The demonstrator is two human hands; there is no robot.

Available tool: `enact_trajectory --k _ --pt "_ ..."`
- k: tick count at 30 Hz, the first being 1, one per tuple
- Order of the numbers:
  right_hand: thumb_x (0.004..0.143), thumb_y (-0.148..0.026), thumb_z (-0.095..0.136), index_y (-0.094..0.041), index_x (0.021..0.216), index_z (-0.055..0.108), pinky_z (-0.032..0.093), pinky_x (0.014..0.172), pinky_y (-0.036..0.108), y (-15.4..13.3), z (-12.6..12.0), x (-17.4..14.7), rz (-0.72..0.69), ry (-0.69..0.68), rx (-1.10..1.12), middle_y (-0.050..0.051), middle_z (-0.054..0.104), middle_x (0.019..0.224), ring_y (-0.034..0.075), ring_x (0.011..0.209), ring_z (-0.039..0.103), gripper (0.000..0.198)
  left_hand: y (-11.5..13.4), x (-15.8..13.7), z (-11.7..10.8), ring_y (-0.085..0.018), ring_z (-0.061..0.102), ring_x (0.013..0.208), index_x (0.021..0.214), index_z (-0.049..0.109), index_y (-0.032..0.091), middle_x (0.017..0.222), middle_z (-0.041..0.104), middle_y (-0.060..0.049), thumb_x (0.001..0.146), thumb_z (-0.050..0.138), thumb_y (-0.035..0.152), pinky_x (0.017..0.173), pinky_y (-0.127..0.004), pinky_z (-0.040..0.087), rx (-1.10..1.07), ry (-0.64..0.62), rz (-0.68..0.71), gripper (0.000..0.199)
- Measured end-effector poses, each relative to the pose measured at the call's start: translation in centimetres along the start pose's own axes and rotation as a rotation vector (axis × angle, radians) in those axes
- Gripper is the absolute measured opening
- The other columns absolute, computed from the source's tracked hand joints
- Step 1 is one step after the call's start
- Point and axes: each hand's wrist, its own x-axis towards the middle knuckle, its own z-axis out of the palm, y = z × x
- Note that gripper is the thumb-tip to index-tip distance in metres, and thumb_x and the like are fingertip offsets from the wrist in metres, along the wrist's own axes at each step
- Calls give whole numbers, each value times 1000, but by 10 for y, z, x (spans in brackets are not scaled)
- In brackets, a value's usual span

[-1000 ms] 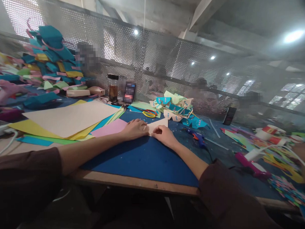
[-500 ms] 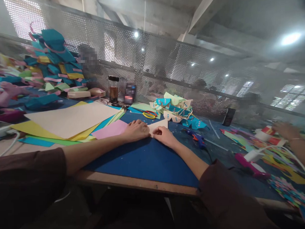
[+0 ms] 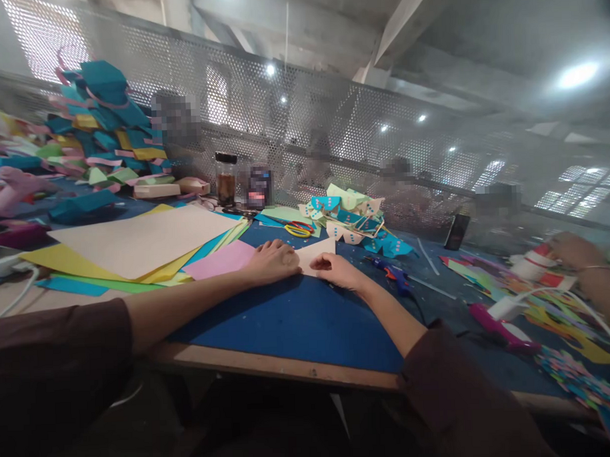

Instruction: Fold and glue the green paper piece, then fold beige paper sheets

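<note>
A small pale cream sheet of paper (image 3: 316, 250) lies on the blue table, its pointed corner towards the back right. My left hand (image 3: 273, 261) rests flat over the left part of that sheet, fingers stretched forward and slightly apart. Along the sheet's near edge, my right hand (image 3: 339, 270) is closed, with curled fingers and thumb at the paper. The fingertips partly hide the edge there. A pink sheet (image 3: 221, 260) sticks out to the left of my left hand. Scissors with red and yellow handles (image 3: 299, 229) lie just beyond both hands.
Large coloured sheets (image 3: 145, 237) are stacked at left, near a heap of blue paper pieces (image 3: 106, 122). A jar (image 3: 226, 181) stands at the back. Dotted paper shapes (image 3: 357, 220) and a blue glue gun (image 3: 397, 278) lie to the right. Another person's hand (image 3: 576, 249) is at far right.
My right hand has slid a little to the right along the cream paper's near edge. My left hand stays in place. At far right the other person's hand has shifted slightly.
</note>
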Motion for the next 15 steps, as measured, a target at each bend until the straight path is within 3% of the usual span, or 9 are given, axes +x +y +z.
enact_trajectory --k 15 --pt "72 0 64 -14 97 70 50 99 37 -10 -22 -15 2 -80 -19 8 75 108 19 101 69 30 -4 1 2 -37 49 125 129 59 22 133 54 -14 81 54 66 104 -50 39 -10 13 24 65"
